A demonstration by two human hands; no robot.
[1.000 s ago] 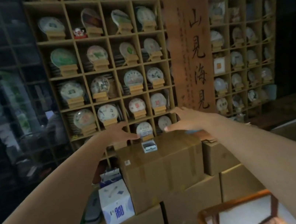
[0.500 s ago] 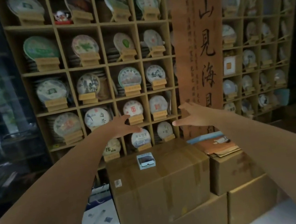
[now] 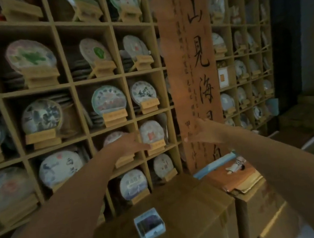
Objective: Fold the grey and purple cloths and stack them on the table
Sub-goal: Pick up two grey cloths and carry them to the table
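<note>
Above the cardboard box (image 3: 168, 220), your left hand (image 3: 129, 145) and right hand (image 3: 199, 132) hover empty, fingers apart; no cloths or table visible; folding seems unstarted; next, find them.

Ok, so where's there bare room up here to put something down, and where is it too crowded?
The big cardboard box top is mostly bare around the small white box. The smaller carton to the right is covered by an orange booklet stack. The shelf cubbies are full of discs on stands. Both hands, left hand and right hand, are empty.
</note>
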